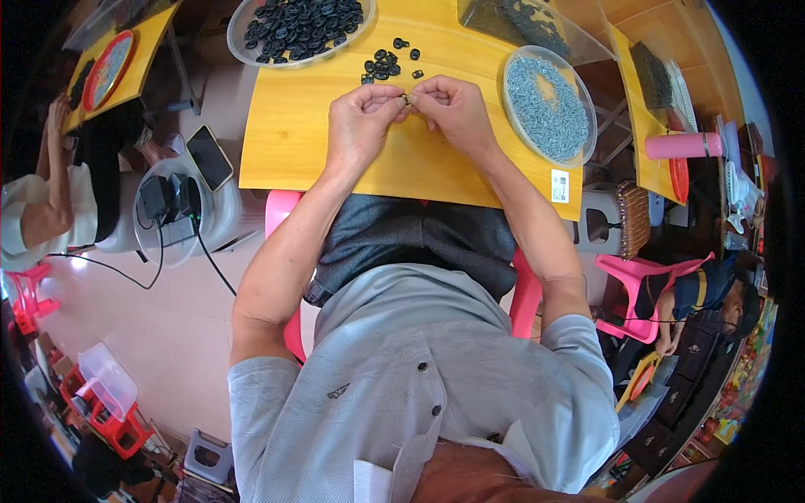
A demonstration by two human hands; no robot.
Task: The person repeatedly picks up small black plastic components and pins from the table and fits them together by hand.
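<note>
Pinching together above the yellow table (293, 159), the left hand (359, 117) and the right hand (457, 109) meet fingertip to fingertip and both close on one small dark part (406, 99), which sits between them just over the table top; it looks very light and stiff, probably plastic or metal, and so tiny that only the tips of thumb and first finger can take it, at its edges; I judge it easy to drop. Just beyond the hands lies a loose heap of small black rings (384, 64); farther back stands a clear round tray of black pieces (302, 27), and to the right a clear round dish of small grey metal parts (547, 105), near the right wrist; nothing stands between the hands and the heap. On a low stool at the left lies a phone (210, 157).
</note>
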